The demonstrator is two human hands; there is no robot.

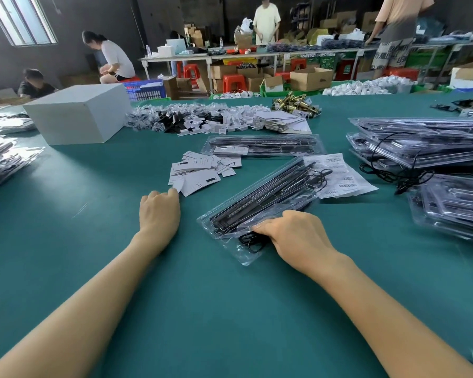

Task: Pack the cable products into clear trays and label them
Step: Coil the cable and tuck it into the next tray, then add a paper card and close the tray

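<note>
1. Right hand (298, 238) presses down on the near end of a clear tray (260, 205), fingers curled over its edge by the black cable (253, 241).
2. Left hand (159, 211) pinches a white card at the near edge of the card pile (202, 170).
3. Tray lies diagonally on the green table (93, 241), holding a long black bar.
4. Barcode label sheet (339, 174) sits at the tray's far end.
5. Filled trays (421, 143) are stacked to the right.

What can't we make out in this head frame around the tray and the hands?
- Left hand: fingertips curl under at the white cards; whether a card is pinched is hidden.
- Right hand: covers the near end of the clear tray and part of the coiled black cable.
- Label sheet: barcode print too small to read.
- Tray stack: cut off by the right edge.
</note>
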